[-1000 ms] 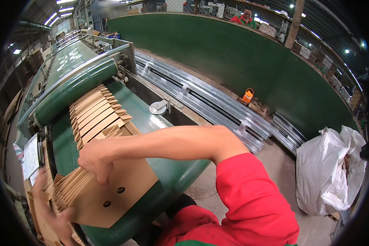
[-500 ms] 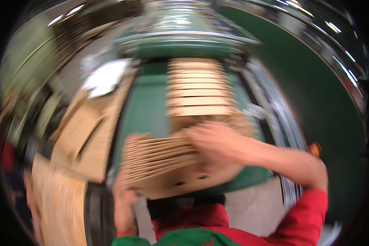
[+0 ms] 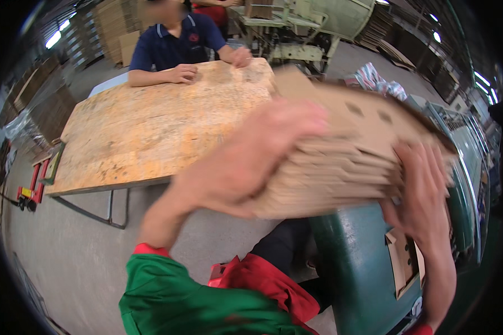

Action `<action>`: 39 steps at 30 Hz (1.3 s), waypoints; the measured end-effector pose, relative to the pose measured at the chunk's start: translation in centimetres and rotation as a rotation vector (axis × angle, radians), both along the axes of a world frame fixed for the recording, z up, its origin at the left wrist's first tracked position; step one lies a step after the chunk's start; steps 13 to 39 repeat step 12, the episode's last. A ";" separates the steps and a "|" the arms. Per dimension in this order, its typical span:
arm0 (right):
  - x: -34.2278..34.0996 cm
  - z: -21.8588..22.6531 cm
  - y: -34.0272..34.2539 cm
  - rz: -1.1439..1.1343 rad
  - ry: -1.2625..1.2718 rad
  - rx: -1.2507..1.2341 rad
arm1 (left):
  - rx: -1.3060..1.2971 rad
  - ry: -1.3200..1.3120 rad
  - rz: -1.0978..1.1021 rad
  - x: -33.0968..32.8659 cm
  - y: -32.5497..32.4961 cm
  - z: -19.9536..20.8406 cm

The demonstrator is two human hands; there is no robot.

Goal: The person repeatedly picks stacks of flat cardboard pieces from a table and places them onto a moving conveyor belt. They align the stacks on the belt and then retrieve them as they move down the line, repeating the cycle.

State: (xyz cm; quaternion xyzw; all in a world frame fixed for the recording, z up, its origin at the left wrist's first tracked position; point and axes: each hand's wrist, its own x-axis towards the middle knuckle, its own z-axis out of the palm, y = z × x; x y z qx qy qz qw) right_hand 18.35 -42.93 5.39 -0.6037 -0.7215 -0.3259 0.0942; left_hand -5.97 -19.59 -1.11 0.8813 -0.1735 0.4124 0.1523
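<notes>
A thick stack of flat brown cardboard pieces (image 3: pixel 335 173), slightly blurred, is held up between my two hands. The top piece has two dark round holes. My left hand (image 3: pixel 257 151) is closed on the stack's left side, its fingers reaching over the upper edge. At the other end my right hand (image 3: pixel 422 184) presses on the right side with fingers wrapped over it. Below the stack, part of the green conveyor belt (image 3: pixel 346 273) shows, with another brown cardboard piece (image 3: pixel 398 265) lying on it under my right wrist.
A worn wooden table (image 3: pixel 162 125) stands to the left. A person in a dark blue shirt (image 3: pixel 176 47) sits behind it, forearms on the top. A red pallet jack (image 3: pixel 34 187) is at the far left. Pale green machinery (image 3: pixel 296 39) and cardboard piles (image 3: pixel 114 30) stand behind.
My view has swung left toward the wooden table. The cardboard stack has come along in both hands, away from the row on the belt. My right hand now grips its right side.
</notes>
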 end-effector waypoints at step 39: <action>-15.1 -21.5 30.5 0.072 -0.374 0.150 | 0.143 0.602 1.082 -7.9 6.2 -3.8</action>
